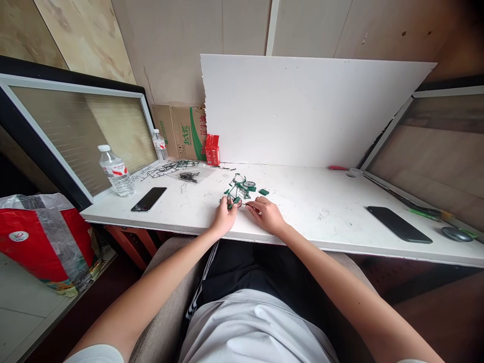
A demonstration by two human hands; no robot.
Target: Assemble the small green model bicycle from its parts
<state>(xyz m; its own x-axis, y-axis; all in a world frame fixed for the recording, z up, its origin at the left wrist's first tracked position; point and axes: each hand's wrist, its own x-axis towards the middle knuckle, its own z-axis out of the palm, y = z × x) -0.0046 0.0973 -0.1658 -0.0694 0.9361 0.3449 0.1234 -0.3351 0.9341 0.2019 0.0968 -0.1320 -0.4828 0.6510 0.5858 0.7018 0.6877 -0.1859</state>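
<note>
Near the middle of the white tabletop's (pixel 302 187) front edge, the grip of my left hand (pixel 224 218) pinches a small green model bicycle (pixel 242 192). Just beside it, my right hand (pixel 267 214) pinches a thin piece (pixel 244 204), too small to make out. A water bottle (pixel 118 174) stands by the tabletop's left edge.

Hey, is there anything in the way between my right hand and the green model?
Nothing visible blocks it. The right hand holds a thin piece pointing toward the model, which is at your left hand. The loose green block lies beyond the right hand, off that path.
</note>
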